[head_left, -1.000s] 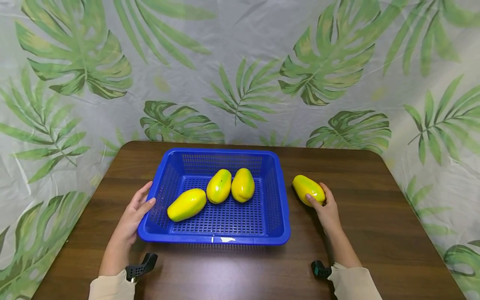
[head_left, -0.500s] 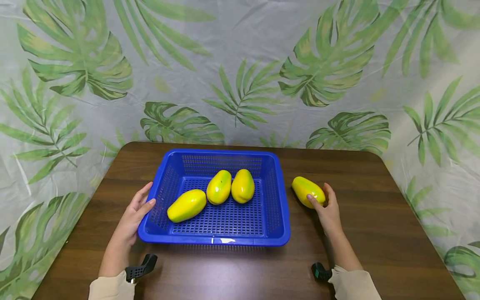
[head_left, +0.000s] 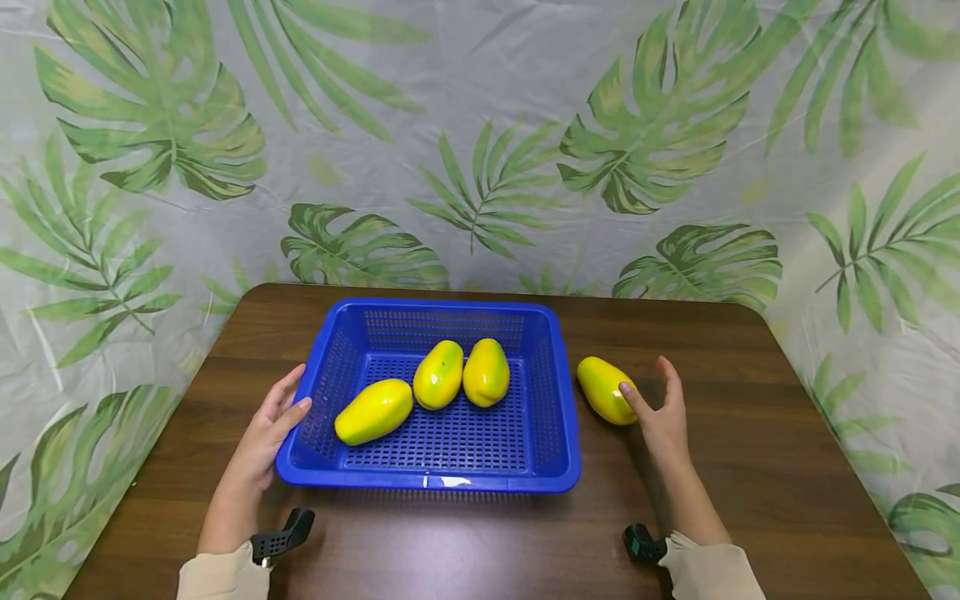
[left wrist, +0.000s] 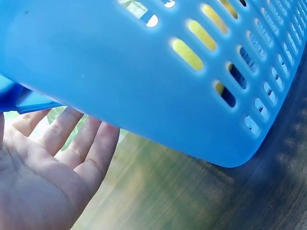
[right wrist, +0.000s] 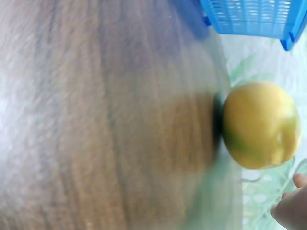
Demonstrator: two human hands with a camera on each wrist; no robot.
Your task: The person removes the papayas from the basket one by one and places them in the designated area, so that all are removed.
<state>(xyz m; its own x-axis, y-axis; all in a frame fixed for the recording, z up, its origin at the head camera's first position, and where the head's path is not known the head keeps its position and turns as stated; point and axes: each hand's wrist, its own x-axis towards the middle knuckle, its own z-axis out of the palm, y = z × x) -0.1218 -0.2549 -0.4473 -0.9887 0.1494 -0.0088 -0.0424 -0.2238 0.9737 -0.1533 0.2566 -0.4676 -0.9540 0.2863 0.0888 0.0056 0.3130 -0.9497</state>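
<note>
A blue plastic basket (head_left: 427, 480) with slotted walls stands on the table. Inside it lie three glossy yellow-green papayas: one papaya (head_left: 373, 412) at the left, another papaya (head_left: 438, 375) in the middle, a third papaya (head_left: 486, 372) beside that. My left hand (head_left: 258, 429) holds the basket's left rim, thumb on top and fingers (left wrist: 98, 153) beneath the rim's outer edge. A fourth papaya (head_left: 606, 392) rests on the table right of the basket. My right hand (head_left: 663, 425) is spread just right of it; the thumb overlaps its near end in the head view, while the right wrist view shows a gap.
The brown wooden table (head_left: 480, 550) ends at the back against a grey leaf-print cloth (head_left: 495, 92). Black camera mounts sit on the left wrist (head_left: 283, 537) and the right wrist (head_left: 642, 543). A narrow strip of table separates the basket from the outer papaya.
The right hand's fingers have come off the outer papaya and spread, the hand shifting slightly right. That papaya has moved slightly left and nearer. The left hand and basket have stayed put.
</note>
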